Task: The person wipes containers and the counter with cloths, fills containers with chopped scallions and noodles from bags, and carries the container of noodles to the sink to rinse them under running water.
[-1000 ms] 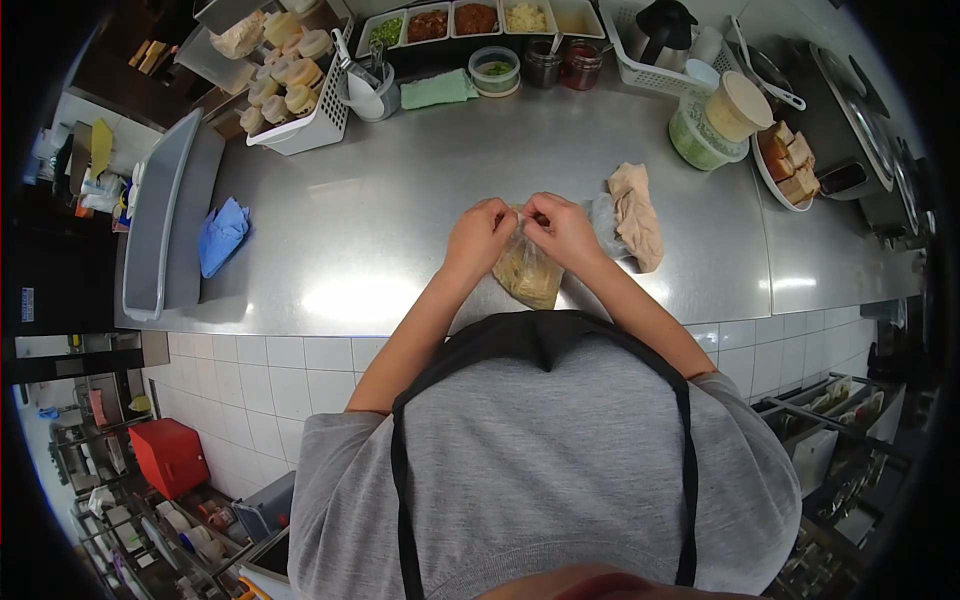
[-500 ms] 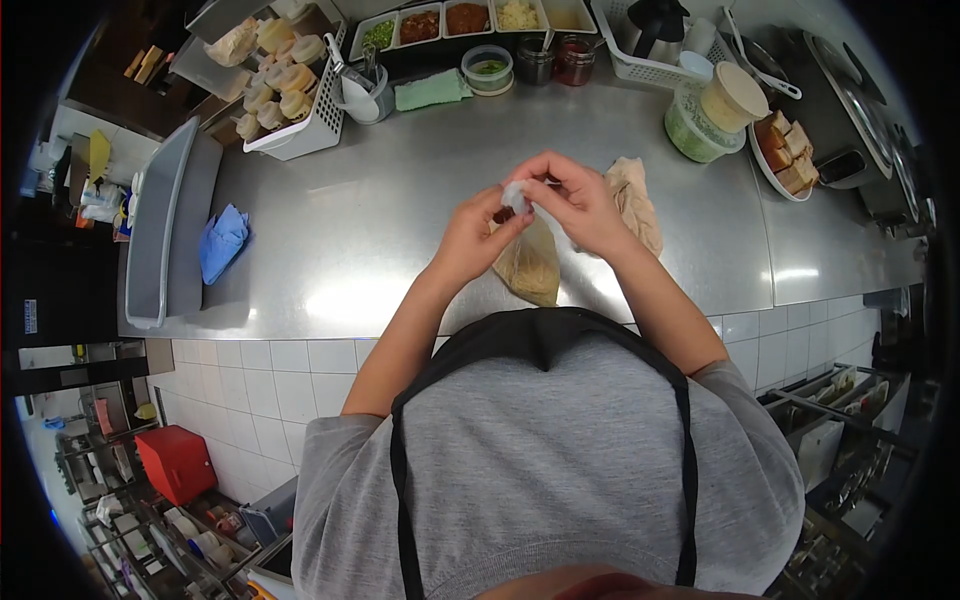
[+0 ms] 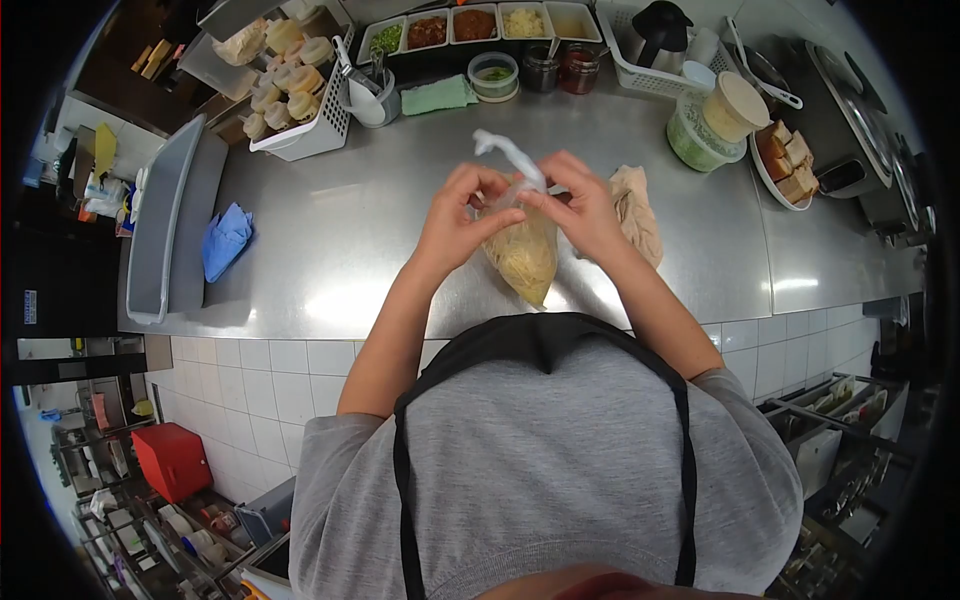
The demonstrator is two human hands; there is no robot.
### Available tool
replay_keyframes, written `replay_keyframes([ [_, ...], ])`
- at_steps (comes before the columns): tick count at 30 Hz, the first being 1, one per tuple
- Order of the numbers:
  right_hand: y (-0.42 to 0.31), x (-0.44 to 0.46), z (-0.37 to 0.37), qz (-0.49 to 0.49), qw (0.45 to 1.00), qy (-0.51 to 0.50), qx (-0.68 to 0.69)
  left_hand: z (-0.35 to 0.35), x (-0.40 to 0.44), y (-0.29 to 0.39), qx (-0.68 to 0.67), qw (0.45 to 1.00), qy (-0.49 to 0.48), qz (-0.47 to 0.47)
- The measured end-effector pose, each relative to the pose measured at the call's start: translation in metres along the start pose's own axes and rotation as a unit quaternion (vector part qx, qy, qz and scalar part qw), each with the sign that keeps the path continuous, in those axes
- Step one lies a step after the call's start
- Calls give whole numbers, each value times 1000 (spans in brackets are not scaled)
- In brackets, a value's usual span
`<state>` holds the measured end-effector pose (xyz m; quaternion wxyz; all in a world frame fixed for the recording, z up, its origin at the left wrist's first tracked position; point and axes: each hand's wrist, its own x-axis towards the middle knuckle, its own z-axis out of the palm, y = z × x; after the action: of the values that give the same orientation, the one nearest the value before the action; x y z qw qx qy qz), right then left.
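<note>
A clear plastic bag (image 3: 524,262) with yellowish contents hangs between my hands over the near part of the steel counter. Its twisted white neck (image 3: 512,155) sticks up past my fingers and bends to the left. My left hand (image 3: 470,215) pinches the bag's upper left side, thumb toward the middle. On the other side my right hand (image 3: 575,205) is closed on the base of the neck. Just right of my right hand lies a crumpled beige cloth (image 3: 635,215) on the counter.
Grey tub (image 3: 180,220) and blue cloth (image 3: 227,240) are at the left. Along the back stand a bottle basket (image 3: 310,135), green cloth (image 3: 440,95), food trays (image 3: 475,24) and jars (image 3: 579,70). Stacked containers (image 3: 705,135) and a bread bowl (image 3: 790,170) are at the right.
The bag's neck, bunched between my fingers half a second ago, now stands up as a twisted strand. My left hand has shifted slightly left and my fingers now grip lower, around the bag's top.
</note>
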<state>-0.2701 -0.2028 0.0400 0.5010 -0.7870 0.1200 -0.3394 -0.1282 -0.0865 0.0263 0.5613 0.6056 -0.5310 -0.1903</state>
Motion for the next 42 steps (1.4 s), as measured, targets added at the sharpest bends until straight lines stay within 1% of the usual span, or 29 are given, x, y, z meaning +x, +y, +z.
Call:
replay_keyframes([
  [1, -9, 3, -1, 1, 1000, 0, 0, -1, -2, -2, 0, 1000, 0, -1],
  [3, -18, 4, -3, 14, 999, -32, -5, -3, -6, -3, -7, 999, -49, 11],
  [4, -16, 3, -6, 14, 999, -31, -6, -7, -6, -1, -8, 999, -50, 11],
  [6, -7, 0, -18, -27, 999, -32, -25, -21, -9, 3, -1, 1000, 2, 7],
  [7, -3, -4, -22, -27, 999, -34, -24, -26, -11, 2, -1, 1000, 3, 6],
  [10, 11, -14, -22, -6, 1000, -23, -9, -31, -14, -5, 26, 1000, -5, 13],
  [12, 17, -20, -13, 64, 998, 8, 22, -22, -16, -13, 15, 1000, -1, 22],
  [13, 15, -19, -10, 64, 998, 8, 21, -14, -16, -13, 14, 1000, -2, 22],
  [15, 11, -17, 0, 6, 999, -41, -26, 5, -18, -10, -63, 996, -55, -32],
  [16, 11, -15, 5, -7, 997, -71, -38, 6, -18, -11, -46, 992, -109, -54],
  [17, 14, -14, 3, -8, 997, -70, -38, 4, -19, -17, -46, 992, -109, -54],
  [19, 25, -12, -8, 13, 994, -58, -94, -6, -20, -27, 35, 994, -86, -62],
  [20, 33, -13, -17, -15, 994, -38, -102, -17, -20, -26, 66, 995, -53, -50],
  [21, 41, -18, -30, 7, 994, 4, -108, -33, -21, -27, 66, 995, -52, -52],
  [22, 48, -21, -40, 29, 992, 45, -114, -51, -21, -31, 48, 997, 21, -48],
  [23, 54, -22, -43, 29, 992, 42, -113, -60, -19, -35, 28, 994, 94, -43],
  [24, 57, -22, -45, 90, 992, 24, -82, -58, -17, -37, 28, 994, 96, -45],
  [25, 58, -22, -45, 149, 988, 7, -50, -53, -13, -39, 20, 997, 74, -19],
  [26, 57, -21, -40, 148, 988, 7, -51, -46, -10, -40, 14, 999, 51, 10],
  [28, 39, -11, -14, 8, 997, -28, -76, -7, -4, -19, 70, 997, 9, 34],
  [29, 36, -10, -8, 5, 997, -26, -77, 6, -2, -25, 71, 997, 8, 38],
  [31, 26, -9, 1, -2, 993, -30, -117, 23, -4, -42, -32, 997, -67, -8],
  [32, 12, -9, -9, 60, 980, -77, -172, 21, -2, -44, -31, 997, -68, -5],
  [33, 15, -9, -16, 59, 980, -75, -174, 15, 1, -34, 2, 997, -71, 11],
  [35, 24, -9, -35, 4, 995, -43, -85, 2, 7, -14, 37, 996, -73, 27],
  [37, 18, -6, -41, -5, 997, -27, -70, -10, 9, 1, 66, 995, -64, 28],
  [39, 13, -3, -37, -50, 997, -8, -65, -8, 9, -2, 82, 994, -57, 40],
  [41, 13, -4, -21, -32, 998, -23, -57, 4, 11, -4, 25, 998, -17, 61],
  [42, 14, -4, -16, -16, 998, -41, -49, 4, 9, -8, 26, 998, -17, 61],
])
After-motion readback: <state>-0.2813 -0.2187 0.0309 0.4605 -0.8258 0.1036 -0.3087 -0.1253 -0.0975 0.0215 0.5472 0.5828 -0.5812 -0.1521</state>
